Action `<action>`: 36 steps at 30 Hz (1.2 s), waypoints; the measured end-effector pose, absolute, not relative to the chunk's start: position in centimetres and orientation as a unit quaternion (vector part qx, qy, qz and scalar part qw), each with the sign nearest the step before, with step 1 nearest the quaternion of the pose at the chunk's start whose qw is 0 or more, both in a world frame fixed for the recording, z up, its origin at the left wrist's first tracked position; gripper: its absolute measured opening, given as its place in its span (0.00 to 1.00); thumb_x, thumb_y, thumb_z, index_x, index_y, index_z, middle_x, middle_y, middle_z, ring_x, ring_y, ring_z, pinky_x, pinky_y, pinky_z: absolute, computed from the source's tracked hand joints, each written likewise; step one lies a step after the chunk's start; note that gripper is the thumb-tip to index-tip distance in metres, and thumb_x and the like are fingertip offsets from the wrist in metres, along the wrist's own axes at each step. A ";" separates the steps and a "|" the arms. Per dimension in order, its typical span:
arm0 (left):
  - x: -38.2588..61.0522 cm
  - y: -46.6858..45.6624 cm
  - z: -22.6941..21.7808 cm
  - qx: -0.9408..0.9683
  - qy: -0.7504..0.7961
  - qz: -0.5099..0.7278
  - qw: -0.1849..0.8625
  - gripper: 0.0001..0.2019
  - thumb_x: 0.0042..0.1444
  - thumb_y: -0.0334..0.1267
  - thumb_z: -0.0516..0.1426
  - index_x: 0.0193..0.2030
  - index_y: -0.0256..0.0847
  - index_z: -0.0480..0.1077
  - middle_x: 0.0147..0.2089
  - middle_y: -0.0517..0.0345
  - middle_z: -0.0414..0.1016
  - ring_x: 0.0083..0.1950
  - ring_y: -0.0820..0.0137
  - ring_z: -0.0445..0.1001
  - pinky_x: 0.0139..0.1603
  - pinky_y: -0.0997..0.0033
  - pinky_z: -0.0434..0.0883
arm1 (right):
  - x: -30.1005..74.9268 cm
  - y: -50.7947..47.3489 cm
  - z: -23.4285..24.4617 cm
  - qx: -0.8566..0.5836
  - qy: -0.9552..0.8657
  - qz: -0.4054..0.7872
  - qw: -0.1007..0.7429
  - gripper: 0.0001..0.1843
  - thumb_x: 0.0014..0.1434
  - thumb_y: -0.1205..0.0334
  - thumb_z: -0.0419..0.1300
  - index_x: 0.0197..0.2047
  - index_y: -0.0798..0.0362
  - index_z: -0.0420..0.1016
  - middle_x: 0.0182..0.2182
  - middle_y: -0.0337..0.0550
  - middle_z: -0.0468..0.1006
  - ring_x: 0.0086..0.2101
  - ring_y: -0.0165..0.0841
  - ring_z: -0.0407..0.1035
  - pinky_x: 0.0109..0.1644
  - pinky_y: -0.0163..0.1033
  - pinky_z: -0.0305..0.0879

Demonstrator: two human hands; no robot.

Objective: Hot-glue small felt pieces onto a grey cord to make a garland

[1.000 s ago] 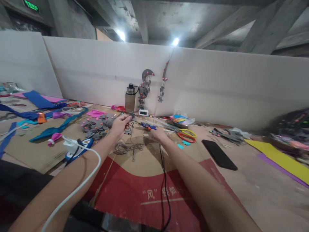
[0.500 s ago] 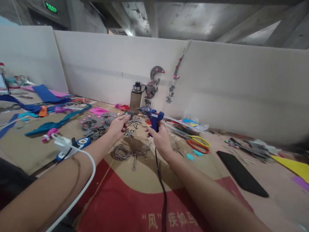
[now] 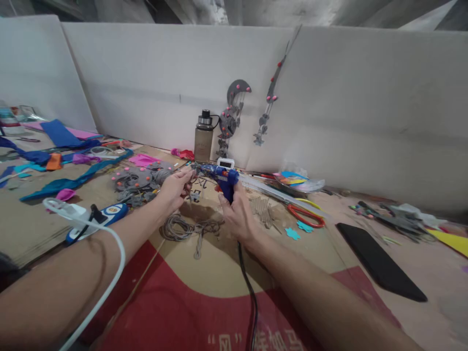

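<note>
My right hand is wrapped around the handle of a blue hot glue gun, whose nozzle points left. A black cord runs down from the gun. Between the fingertips of my left hand is a small grey felt piece, partly hidden; the nozzle is right at it, though I cannot tell whether they touch. Just below both hands lies a coil of grey cord on the cardboard. Left of my left hand sit grey felt shapes with pink and orange dots.
A bottle stands behind the hands, near hanging grey felt ornaments. To the right are orange-handled scissors, turquoise felt flowers and a black phone-like slab. A white cable crosses over my left forearm from a blue power strip.
The glue gun has moved left and slightly down, bringing its nozzle up to the felt piece in my left hand. The view has tilted down a little.
</note>
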State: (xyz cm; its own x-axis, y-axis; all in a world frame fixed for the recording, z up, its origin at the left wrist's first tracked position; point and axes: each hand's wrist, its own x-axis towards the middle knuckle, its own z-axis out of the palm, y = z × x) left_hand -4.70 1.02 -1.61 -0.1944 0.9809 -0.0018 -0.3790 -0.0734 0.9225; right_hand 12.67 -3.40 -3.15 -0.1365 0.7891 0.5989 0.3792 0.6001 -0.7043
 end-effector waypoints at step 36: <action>-4.3 0.9 -2.1 0.434 0.445 0.656 0.429 0.13 0.36 0.41 0.66 0.25 0.35 0.70 0.18 0.65 0.64 0.16 0.82 0.56 0.15 0.80 0.44 | 12.6 -3.5 -3.9 -0.417 -0.740 0.148 0.506 0.12 0.60 0.63 0.49 0.48 0.53 0.62 0.41 0.51 0.73 0.40 0.38 0.68 0.50 0.49 0.64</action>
